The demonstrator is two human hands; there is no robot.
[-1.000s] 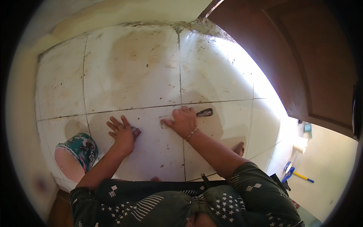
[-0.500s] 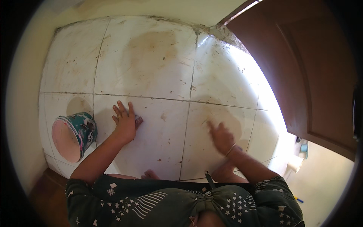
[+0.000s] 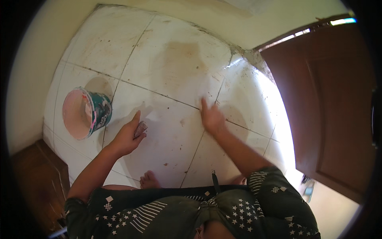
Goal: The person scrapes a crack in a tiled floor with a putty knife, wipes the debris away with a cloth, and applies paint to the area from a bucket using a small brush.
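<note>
White floor tiles, square and smeared with brown dirt, fill most of the view. The person crouches over them, and one bare foot shows near the dark clothes.

The left hand is by the same spot as a moment ago. Its grip is pinching a small grey crumpled scrap, maybe a scrub pad or a bit of paper, and presses it on the tile. I cannot tell for sure what the scrap is.

The right hand has moved. A second ago it was near a small dark tool on the tile, then it pulled back toward the body. Now it lies flat on the dark line between tiles, fingers together and pointing up, holding nothing. The dark tool is no longer in view.

The round green and pink plastic bucket lies tipped on its side to the left, near the left hand but not touching it. The head has turned too, so the brown wooden door on the right now looks bigger.

It looks like the rubbing goes on at the same tile, with the right hand now just leaning for support.
</note>
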